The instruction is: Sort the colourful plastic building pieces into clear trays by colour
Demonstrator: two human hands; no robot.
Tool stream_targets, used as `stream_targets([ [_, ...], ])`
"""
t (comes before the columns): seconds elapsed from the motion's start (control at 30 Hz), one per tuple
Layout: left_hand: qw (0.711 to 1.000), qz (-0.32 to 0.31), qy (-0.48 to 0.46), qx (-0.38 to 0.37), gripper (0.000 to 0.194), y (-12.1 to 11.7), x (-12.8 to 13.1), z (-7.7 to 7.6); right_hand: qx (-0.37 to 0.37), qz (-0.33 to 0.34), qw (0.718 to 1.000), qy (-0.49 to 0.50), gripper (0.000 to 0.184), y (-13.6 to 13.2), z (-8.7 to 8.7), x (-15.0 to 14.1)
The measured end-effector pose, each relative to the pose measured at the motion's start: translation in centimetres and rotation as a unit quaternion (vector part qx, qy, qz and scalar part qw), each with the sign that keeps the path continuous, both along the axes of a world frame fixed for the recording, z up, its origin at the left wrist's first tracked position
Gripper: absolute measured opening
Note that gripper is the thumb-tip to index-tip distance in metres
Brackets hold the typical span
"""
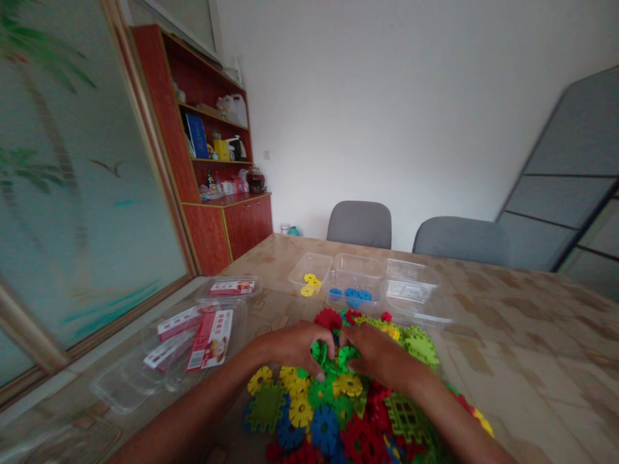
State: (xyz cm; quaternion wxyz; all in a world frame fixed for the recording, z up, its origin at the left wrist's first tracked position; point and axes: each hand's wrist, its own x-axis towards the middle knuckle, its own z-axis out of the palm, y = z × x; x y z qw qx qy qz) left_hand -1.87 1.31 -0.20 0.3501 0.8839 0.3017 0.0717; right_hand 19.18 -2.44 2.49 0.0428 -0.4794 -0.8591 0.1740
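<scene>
A heap of notched plastic building discs (pixel 325 428) in red, yellow, blue and green lies on the table before me. My left hand (pixel 296 345) reaches into its upper part, thumb and fingers curled around a green notched disc (pixel 318 352). Close beside it on the right, my right hand (pixel 376 351) pinches another green disc (pixel 347 357). More green pieces lie between and below the two hands. Square lime-green waffle blocks (pixel 265 407) are mixed into the heap. The right fingertips are partly hidden.
Beyond the heap stand clear plastic boxes: one with yellow discs (pixel 308 280), one with blue discs (pixel 356 296), and a clear box (pixel 409 291) at the right. Clear lids with red-and-white labels (pixel 211 340) lie at left. Two grey chairs (pixel 358 222) stand behind the table.
</scene>
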Motion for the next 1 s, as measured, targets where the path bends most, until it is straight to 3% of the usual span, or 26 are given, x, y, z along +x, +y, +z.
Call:
stream_targets([
  [0.27, 0.996, -0.007, 0.082, 0.017, 0.066, -0.6, -0.4, 0.9, 0.002, 0.037, 0.998, 0.05, 0.02, 0.5, -0.9, -0.2],
  [0.53, 0.998, 0.017, 0.058, 0.032, 0.028, -0.9, -0.1, 0.8, 0.002, 0.07, 0.996, 0.048, 0.014, -0.4, -1.1, -1.3],
  [0.8, 0.998, 0.035, 0.038, 0.038, 0.028, -0.1, -0.6, 0.0, 0.035, 0.071, 0.997, 0.022, 0.011, -0.1, -1.3, -0.9],
  [1.0, 0.998, 0.056, -0.004, 0.028, 0.012, 0.2, -0.4, 0.0, 0.064, 0.041, 0.997, 0.0, 0.017, 0.2, -1.6, -0.9],
])
